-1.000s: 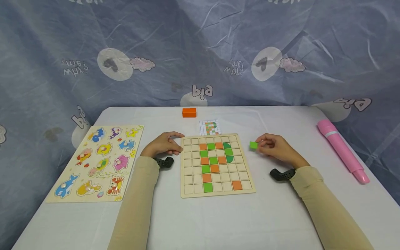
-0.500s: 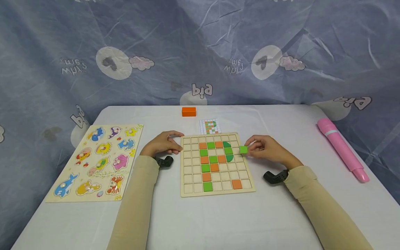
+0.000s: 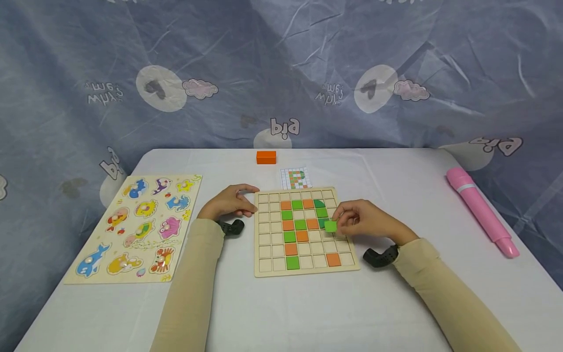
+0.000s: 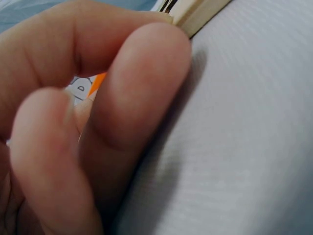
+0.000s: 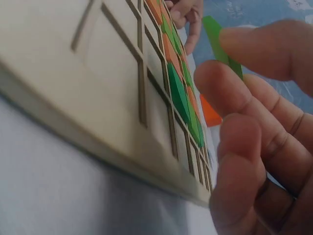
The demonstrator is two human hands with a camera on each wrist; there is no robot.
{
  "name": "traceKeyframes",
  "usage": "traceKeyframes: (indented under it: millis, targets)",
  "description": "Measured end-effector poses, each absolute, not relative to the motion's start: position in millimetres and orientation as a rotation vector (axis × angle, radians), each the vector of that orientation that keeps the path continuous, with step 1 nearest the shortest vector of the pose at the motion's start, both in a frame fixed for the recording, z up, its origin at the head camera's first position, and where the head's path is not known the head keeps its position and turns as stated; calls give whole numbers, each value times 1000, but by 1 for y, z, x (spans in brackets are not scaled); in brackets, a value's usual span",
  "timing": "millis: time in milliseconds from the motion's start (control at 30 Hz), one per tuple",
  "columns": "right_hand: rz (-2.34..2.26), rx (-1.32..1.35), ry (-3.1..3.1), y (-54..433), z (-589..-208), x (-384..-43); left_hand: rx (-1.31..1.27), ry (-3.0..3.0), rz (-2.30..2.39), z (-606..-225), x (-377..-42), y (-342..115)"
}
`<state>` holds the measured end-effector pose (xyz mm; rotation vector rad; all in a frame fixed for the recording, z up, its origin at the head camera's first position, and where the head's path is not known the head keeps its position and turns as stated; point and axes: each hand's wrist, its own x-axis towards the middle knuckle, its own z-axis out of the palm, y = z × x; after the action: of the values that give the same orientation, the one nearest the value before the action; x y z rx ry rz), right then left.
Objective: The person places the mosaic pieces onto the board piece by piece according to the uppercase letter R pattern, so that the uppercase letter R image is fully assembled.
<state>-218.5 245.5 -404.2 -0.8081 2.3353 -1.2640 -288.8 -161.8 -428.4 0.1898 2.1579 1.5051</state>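
Note:
My right hand [image 3: 362,220] pinches a light green square tile [image 3: 330,226] between thumb and fingers, over the right part of the wooden grid board [image 3: 308,274]. In the right wrist view the green tile [image 5: 215,41] stands out from the fingertips, above the board's surface. Orange and green tiles in the board form a letter P, with dark green curved pieces at its right corners. One orange tile [image 3: 333,259] sits apart in the bottom row. At the board's left edge my left hand [image 3: 228,201] rests its fingertips; the left wrist view shows them right at the wooden rim [image 4: 195,17].
Behind the board lies a small pattern card [image 3: 295,179] showing a P. An orange block [image 3: 266,157] is farther back. An animal peg puzzle [image 3: 136,227] lies on the left, and a pink cylindrical object with a tapered end [image 3: 483,212] on the right. A patterned cloth [image 3: 246,58] hangs behind.
My right hand has carried the green tile leftward and toward me, from beside the board to over its right part. My left hand has stayed at the board's left edge.

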Motion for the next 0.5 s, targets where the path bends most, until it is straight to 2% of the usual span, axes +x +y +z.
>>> traceKeyframes:
  millis: [500]
  targets:
    - [-1109, -986, 2318, 216, -411, -200, 187, 2175, 1493, -429, -290, -161]
